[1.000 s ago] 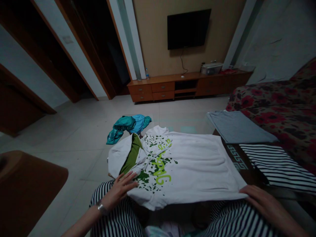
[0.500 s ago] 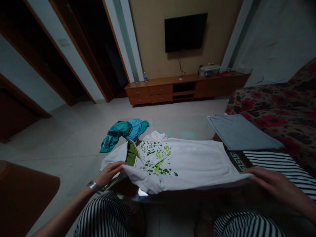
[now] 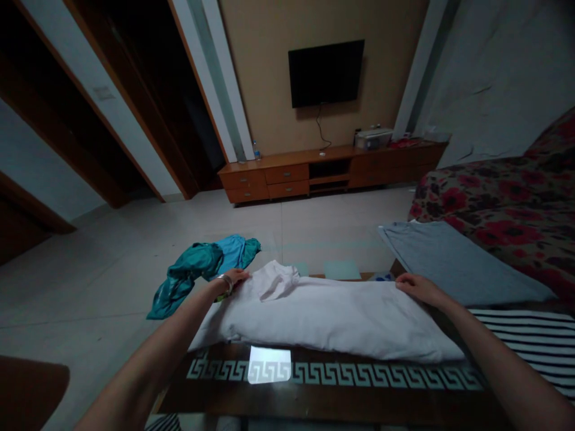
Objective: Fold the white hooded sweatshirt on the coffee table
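A white short-sleeved hooded shirt (image 3: 341, 314) lies doubled over lengthwise on the glass-topped table, its print hidden under the folded cloth. One sleeve (image 3: 281, 286) sticks up along the far edge. My left hand (image 3: 236, 276), with a silver bracelet at the wrist, is closed on the cloth near the shoulder and hood end. A bit of green lining shows beneath that wrist. At the far hem corner, the fingers of my right hand (image 3: 415, 288) are pinched on the fabric.
Teal and blue clothes (image 3: 197, 266) lie crumpled at the table's far left. A grey folded garment (image 3: 462, 263) and a striped one (image 3: 530, 344) lie to the right, beside the floral sofa (image 3: 494, 194). The table's patterned near border (image 3: 359, 374) shows in front.
Both hands have moved away from me, carrying the shirt's near edge over to the far side. The green print is now covered, and the near part of the table has come into view.
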Demonstrator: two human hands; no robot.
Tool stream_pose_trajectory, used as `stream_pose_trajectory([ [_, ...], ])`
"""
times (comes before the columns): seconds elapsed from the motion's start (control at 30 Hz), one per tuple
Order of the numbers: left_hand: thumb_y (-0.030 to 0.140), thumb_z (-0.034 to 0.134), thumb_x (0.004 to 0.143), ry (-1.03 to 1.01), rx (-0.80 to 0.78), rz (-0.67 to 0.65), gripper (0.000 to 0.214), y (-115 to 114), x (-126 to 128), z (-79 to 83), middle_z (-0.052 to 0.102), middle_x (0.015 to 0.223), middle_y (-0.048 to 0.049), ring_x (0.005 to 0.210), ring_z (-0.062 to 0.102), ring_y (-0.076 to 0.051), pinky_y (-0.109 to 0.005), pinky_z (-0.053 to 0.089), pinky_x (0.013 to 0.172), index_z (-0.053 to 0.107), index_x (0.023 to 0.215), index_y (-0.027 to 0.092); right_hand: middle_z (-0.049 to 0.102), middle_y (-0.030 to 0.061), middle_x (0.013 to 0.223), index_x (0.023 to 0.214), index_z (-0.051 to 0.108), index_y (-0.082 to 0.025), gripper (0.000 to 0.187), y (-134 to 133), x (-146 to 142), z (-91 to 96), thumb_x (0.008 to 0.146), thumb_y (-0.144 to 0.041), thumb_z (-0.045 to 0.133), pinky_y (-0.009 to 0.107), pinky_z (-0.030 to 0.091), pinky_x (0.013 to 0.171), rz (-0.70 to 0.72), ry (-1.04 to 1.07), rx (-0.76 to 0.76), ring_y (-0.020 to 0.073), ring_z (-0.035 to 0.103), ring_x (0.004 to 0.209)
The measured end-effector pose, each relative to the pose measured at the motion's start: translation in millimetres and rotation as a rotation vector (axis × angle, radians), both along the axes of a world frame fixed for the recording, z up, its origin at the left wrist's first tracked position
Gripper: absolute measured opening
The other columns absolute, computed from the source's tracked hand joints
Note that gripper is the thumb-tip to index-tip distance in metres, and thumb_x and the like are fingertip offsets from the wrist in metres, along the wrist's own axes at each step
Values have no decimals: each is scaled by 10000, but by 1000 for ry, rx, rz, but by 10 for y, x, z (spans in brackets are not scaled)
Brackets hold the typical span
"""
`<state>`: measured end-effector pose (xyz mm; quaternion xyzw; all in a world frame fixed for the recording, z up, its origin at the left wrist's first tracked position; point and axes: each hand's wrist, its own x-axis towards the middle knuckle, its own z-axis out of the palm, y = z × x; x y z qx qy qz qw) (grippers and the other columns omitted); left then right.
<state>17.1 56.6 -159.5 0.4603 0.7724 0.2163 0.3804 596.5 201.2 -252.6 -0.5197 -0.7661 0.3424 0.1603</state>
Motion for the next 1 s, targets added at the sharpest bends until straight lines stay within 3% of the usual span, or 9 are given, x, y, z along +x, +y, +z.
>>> stream_pose_trajectory([
  [0.1, 506, 686, 581, -39, -61, -32, 408, -9, -124, -188, 562, 605, -9, 587, 523, -157, -235, 397, 498, 592, 760, 152, 694, 92, 1004, 994, 653, -166, 437, -14, 77, -209, 734, -500, 542, 361, 477, 841, -26, 18, 40, 256, 631, 913],
  [0.2, 334, 711, 556, -50, -63, -206, 501, -43, -233, -277, 651, 875, -39, 794, 592, -192, -253, 475, 659, 609, 1013, 157, 675, 90, 1083, 1056, 631, -178, 459, -76, 170, -235, 703, -467, 586, 357, 453, 906, -7, 12, 46, 264, 617, 991],
  [0.3, 157, 646, 567, 273, 41, -341, 675, -62, -158, -295, 618, 1058, -75, 934, 580, -217, -303, 472, 809, 521, 1230, 155, 670, 88, 1096, 1081, 619, -177, 466, -144, 206, -213, 701, -444, 581, 351, 454, 910, -25, -9, 55, 263, 615, 1001],
  [0.4, 106, 577, 648, 672, 206, -471, 642, -109, 136, -264, 539, 1206, -108, 1094, 505, -262, -390, 409, 923, 508, 1280, 195, 671, 95, 1098, 1082, 621, -173, 446, -214, 189, -208, 718, -422, 554, 357, 455, 906, -65, -41, 91, 264, 619, 995],
  [0.53, 312, 533, 824, 715, 309, -604, 466, -228, 691, -265, 507, 1270, -111, 1169, 451, -265, -406, 370, 963, 505, 1277, 206, 672, 114, 1100, 1069, 639, -158, 401, -292, 125, -211, 744, -365, 528, 361, 454, 907, -86, -96, 161, 262, 621, 988],
  [0.63, 457, 577, 792, 790, 373, -555, 700, -243, 1040, -340, 464, 1331, -168, 1209, 410, -305, -452, 331, 990, 366, 1381, 142, 675, 114, 1091, 1074, 644, -157, 376, -336, 79, -197, 764, -322, 508, 364, 452, 905, -113, -157, 206, 257, 624, 978],
  [0.77, 232, 544, 791, 813, 257, -458, 610, 36, 1163, -376, 540, 1267, -187, 1180, 458, -302, -475, 281, 1007, 386, 1367, 109, 673, 111, 1094, 1078, 649, -159, 363, -374, 63, -149, 779, -303, 503, 349, 448, 905, -112, -195, 231, 249, 623, 982],
  [0.87, 125, 490, 766, 734, 107, -449, 371, 425, 1029, -278, 678, 992, -143, 963, 584, -263, -398, 371, 907, 619, 1114, 124, 671, 107, 1101, 1080, 651, -163, 352, -371, 75, -122, 798, -298, 488, 332, 443, 905, -95, -205, 232, 244, 620, 997],
  [1.0, 132, 529, 709, 644, 92, -517, 260, 899, 886, -131, 700, 891, -106, 869, 601, -230, -285, 419, 776, 701, 904, 129, 662, 128, 1111, 1090, 642, -126, 366, -321, 86, -134, 829, -302, 455, 327, 434, 899, -82, -254, 235, 248, 615, 999],
])
